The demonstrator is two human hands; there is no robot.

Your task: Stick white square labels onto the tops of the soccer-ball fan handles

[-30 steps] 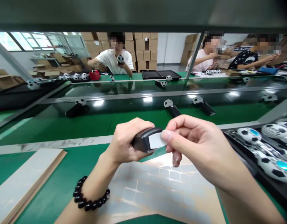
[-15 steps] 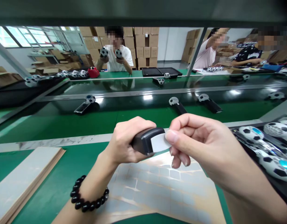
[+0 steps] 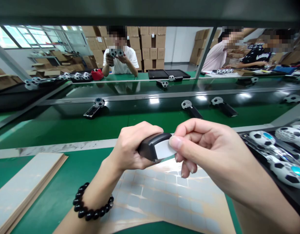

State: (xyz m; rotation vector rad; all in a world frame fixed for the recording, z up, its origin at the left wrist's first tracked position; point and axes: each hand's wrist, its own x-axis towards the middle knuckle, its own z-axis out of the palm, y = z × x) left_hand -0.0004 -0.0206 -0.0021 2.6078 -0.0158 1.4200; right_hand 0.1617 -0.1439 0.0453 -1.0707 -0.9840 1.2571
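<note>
My left hand (image 3: 131, 148) is wrapped round a black plastic part (image 3: 148, 150), its end turned toward my right hand. A pale grey sticker (image 3: 164, 149) lies against that end face. Its right edge is pinched between thumb and forefinger of my right hand (image 3: 192, 143); the other fingers curl below. Under both hands, sheets of pale stickers (image 3: 164, 198) with tan gaps lie on the green table (image 3: 55, 185). My left wrist bears a black bead bracelet (image 3: 83, 208).
At left lies a stack of sheets (image 3: 25, 185). Football-patterned items (image 3: 287, 170) fill a black tray at right. Beyond a pale rail (image 3: 86, 145), more such items, one with a black handle (image 3: 192, 110), lie on a green belt (image 3: 140, 125). People work across it.
The sticker and my right fingertips have shifted slightly left over the black part's end. Items on the near belt have moved right, those on the far belt left. The person opposite has brought two balls together.
</note>
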